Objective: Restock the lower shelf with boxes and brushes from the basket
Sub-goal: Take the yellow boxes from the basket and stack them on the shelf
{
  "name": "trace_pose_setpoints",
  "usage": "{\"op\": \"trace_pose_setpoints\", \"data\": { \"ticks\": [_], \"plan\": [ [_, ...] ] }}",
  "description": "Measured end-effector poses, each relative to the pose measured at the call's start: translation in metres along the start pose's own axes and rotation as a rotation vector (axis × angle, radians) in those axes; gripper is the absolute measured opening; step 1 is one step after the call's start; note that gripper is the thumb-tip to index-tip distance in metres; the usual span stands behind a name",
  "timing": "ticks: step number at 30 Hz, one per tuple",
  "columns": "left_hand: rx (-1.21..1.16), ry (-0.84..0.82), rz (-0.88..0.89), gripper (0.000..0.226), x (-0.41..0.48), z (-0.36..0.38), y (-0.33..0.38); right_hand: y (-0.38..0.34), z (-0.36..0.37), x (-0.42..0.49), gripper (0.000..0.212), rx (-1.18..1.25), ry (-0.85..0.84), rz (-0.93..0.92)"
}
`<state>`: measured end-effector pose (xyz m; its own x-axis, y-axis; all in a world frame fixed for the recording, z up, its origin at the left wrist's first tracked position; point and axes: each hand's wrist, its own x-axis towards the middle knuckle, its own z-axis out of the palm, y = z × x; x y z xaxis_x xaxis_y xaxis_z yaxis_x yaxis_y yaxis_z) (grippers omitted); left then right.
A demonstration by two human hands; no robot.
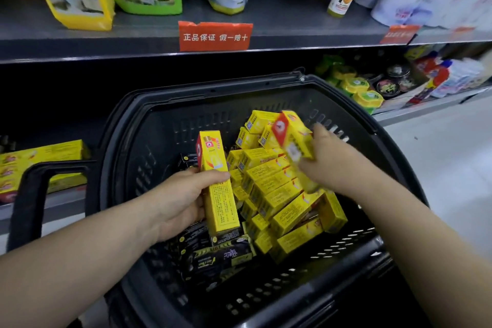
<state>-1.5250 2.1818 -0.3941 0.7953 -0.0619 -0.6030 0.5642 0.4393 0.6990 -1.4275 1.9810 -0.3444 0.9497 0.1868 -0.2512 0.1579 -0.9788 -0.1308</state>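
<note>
While my left hand [178, 202] grips one upright yellow cardboard box [218, 184], my right hand [327, 165] pinches another yellow carton [295, 138] — both above the black plastic basket [266, 93].

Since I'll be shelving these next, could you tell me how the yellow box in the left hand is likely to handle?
The yellow box looks like stiff, flat-sided carton, so it probably won't flex. The left hand holds it upright one-handed, suggesting it is light. Being tall and narrow, it may tip if stood on end.
</note>
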Motion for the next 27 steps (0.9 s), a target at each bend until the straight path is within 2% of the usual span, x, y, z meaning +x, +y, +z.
{"op": "trace_pose_setpoints", "data": {
  "ticks": [2, 4, 11, 15, 17, 19, 21, 23, 25, 27],
  "plan": [
    [-0.047, 0.0, 0.026, 0.022, 0.0, 0.001, 0.0, -0.023, 0.004, -0.019, 0.055, 0.148, 0.069, -0.231],
    [-0.09, 0.003, 0.057, 0.031, 0.001, 0.002, 0.001, -0.041, 0.012, -0.032, 0.049, 0.261, 0.052, -0.358],
    [-0.09, 0.054, 0.059, 0.037, -0.001, -0.001, 0.001, -0.043, 0.038, -0.032, 0.039, 0.667, -0.271, -0.433],
    [-0.084, 0.073, 0.044, 0.043, -0.001, -0.001, 0.003, -0.042, 0.037, -0.031, 0.045, 0.719, -0.341, -0.481],
    [-0.064, 0.1, 0.034, 0.049, 0.0, -0.002, 0.004, -0.037, 0.026, -0.028, 0.047, 0.597, -0.45, -0.539],
    [-0.033, 0.144, 0.025, 0.048, 0.002, -0.006, 0.004, -0.016, 0.009, -0.012, 0.04, 0.389, -0.514, -0.484],
    [0.009, 0.158, 0.005, 0.055, 0.004, -0.009, 0.003, 0.018, -0.001, 0.012, 0.037, 0.097, -0.473, -0.294],
    [0.058, 0.14, -0.015, 0.062, 0.004, -0.011, 0.0, 0.049, -0.001, 0.027, 0.03, -0.261, -0.52, -0.083],
    [0.089, 0.126, -0.034, 0.065, 0.004, -0.011, -0.001, 0.067, 0.016, 0.035, 0.026, -0.332, -0.688, 0.089],
    [0.108, 0.118, -0.042, 0.066, 0.004, -0.011, -0.001, 0.074, 0.04, 0.042, 0.039, -0.3, -0.774, 0.163]
  ]
}}
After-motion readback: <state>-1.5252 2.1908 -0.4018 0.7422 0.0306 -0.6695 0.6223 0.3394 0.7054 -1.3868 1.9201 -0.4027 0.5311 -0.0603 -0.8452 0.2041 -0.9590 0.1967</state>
